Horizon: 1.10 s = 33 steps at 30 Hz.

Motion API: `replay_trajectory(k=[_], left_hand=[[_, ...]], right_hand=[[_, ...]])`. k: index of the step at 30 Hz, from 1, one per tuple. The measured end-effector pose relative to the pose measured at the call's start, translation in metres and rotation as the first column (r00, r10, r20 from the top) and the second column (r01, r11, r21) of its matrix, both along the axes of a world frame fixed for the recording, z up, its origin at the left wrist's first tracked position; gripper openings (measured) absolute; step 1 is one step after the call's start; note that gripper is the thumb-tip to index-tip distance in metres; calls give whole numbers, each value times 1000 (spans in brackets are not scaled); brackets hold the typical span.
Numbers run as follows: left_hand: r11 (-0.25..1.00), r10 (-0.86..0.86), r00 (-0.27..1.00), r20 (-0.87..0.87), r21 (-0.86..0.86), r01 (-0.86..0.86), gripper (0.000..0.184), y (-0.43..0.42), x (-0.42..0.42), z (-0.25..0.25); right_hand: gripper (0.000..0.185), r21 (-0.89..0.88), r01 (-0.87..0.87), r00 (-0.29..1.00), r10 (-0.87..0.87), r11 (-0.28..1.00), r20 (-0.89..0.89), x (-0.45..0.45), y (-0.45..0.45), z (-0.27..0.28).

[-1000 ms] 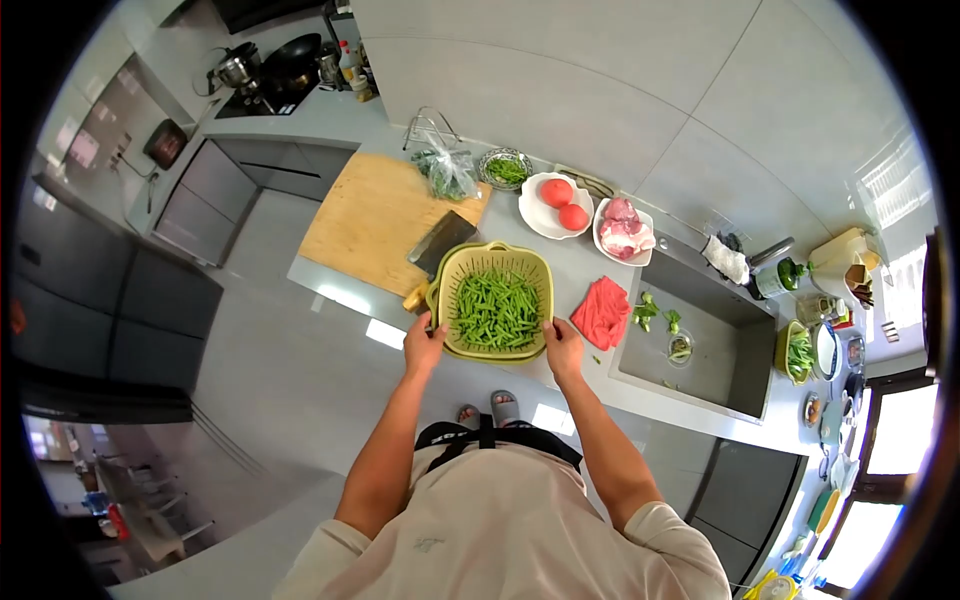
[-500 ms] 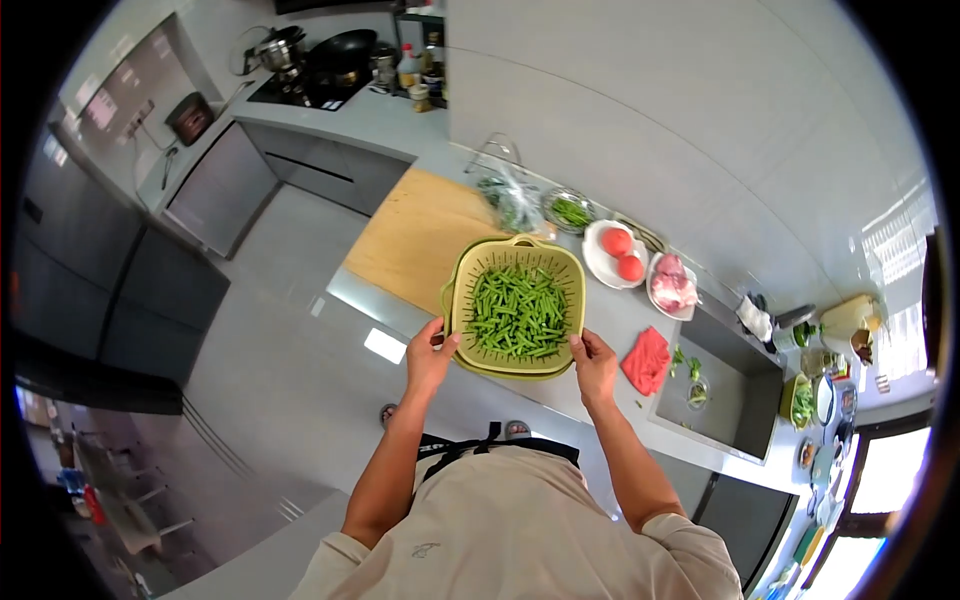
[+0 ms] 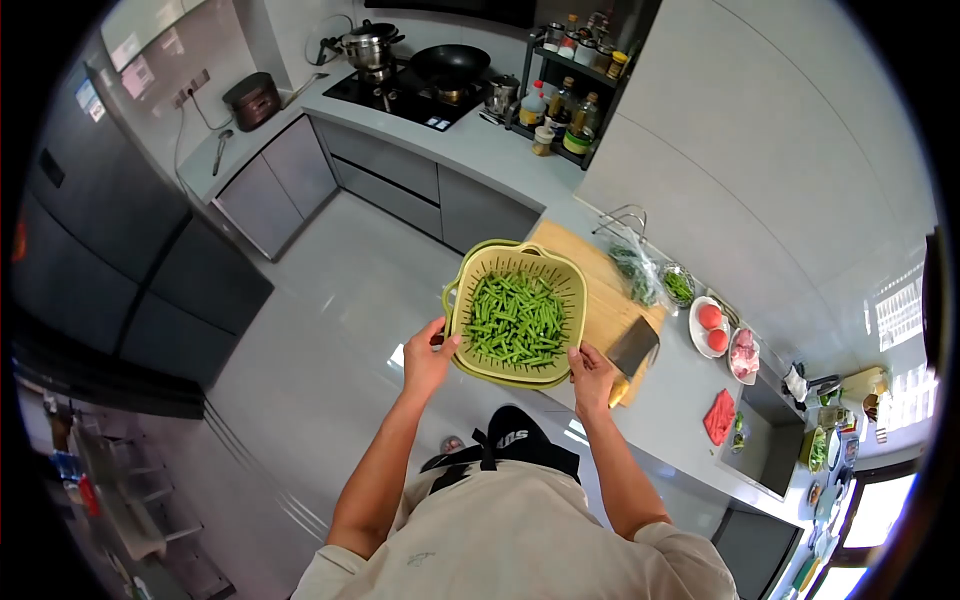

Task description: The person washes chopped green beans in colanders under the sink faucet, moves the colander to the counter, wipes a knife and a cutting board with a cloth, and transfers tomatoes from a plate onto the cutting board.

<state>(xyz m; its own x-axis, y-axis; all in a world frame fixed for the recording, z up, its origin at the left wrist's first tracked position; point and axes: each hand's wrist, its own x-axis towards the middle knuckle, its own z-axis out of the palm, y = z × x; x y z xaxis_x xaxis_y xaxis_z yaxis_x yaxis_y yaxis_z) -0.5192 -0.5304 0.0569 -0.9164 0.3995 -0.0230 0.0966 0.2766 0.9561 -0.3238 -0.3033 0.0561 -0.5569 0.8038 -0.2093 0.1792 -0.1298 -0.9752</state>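
Observation:
A yellow-green colander basket [image 3: 470, 345] full of cut green beans [image 3: 515, 318] is held up in front of my body. My left hand [image 3: 428, 355] grips its left near corner, thumb over the rim. At the right near corner, my right hand [image 3: 591, 375] pinches the rim. Behind and right of the basket lies a wooden cutting board [image 3: 600, 290], partly covered by it. A cleaver [image 3: 634, 347] rests on the board, close to my right hand.
A stove holds a black wok [image 3: 450, 65] and a steel pot [image 3: 370, 45]. Bottles fill a black rack [image 3: 545, 85]. Further right are a plate of tomatoes [image 3: 710, 328], raw meat [image 3: 743, 354], a red cloth [image 3: 718, 417] and a sink [image 3: 765, 440]. A dark fridge [image 3: 120, 250] stands left.
The view has turned toward the stove, and the counter with board and sink has shifted right. My hands still hold the basket, which is now over the floor and the board's left edge.

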Motion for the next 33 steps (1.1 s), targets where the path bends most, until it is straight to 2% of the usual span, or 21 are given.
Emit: replay_trajectory(k=[4, 7, 11, 13, 14, 17, 18, 21, 23, 26, 28, 33], left_hand=[[998, -39, 999, 21, 41, 38, 42, -12, -71, -15], [999, -45, 996, 72, -7, 45, 42, -8, -126, -26], [997, -83, 996, 34, 10, 82, 40, -5, -202, -56], [992, -118, 993, 30, 38, 117, 40, 2, -241, -46], [996, -84, 992, 93, -5, 85, 39, 4, -258, -41], [996, -76, 983, 166, 54, 68, 39, 16, -315, -48], [994, -105, 986, 126, 12, 104, 39, 21, -334, -53], [990, -135, 972, 192, -14, 140, 39, 40, -384, -72], [982, -186, 961, 203, 32, 184, 38, 61, -416, -80], [956, -290, 924, 249, 48, 288, 38, 86, -460, -82], [931, -365, 890, 275, 76, 358, 37, 99, -493, -90], [911, -405, 865, 295, 46, 411, 37, 147, -567, -104]], right_hand=[[31, -23, 13, 1000, -13, 1000, -24, -69, -12, -22], [31, -38, 62, 998, -63, 997, -21, -122, -15, -31], [31, -23, 75, 996, -76, 997, -43, -194, -11, -54], [31, -73, 97, 995, -100, 993, -31, -234, -9, -50], [30, -99, 109, 994, -111, 989, -16, -252, -11, -48], [29, -95, 133, 989, -126, 987, 81, -302, -7, -55], [28, -97, 167, 986, -163, 981, 46, -317, -6, -53], [27, -64, 236, 971, -237, 970, -10, -354, -1, -58], [29, -22, 274, 961, -275, 961, -12, -378, 8, -74], [30, -10, 369, 928, -368, 929, 54, -407, 13, -93], [30, -24, 415, 908, -412, 910, 76, -430, 15, -84], [29, -3, 490, 859, -482, 872, 171, -492, 35, -64]])
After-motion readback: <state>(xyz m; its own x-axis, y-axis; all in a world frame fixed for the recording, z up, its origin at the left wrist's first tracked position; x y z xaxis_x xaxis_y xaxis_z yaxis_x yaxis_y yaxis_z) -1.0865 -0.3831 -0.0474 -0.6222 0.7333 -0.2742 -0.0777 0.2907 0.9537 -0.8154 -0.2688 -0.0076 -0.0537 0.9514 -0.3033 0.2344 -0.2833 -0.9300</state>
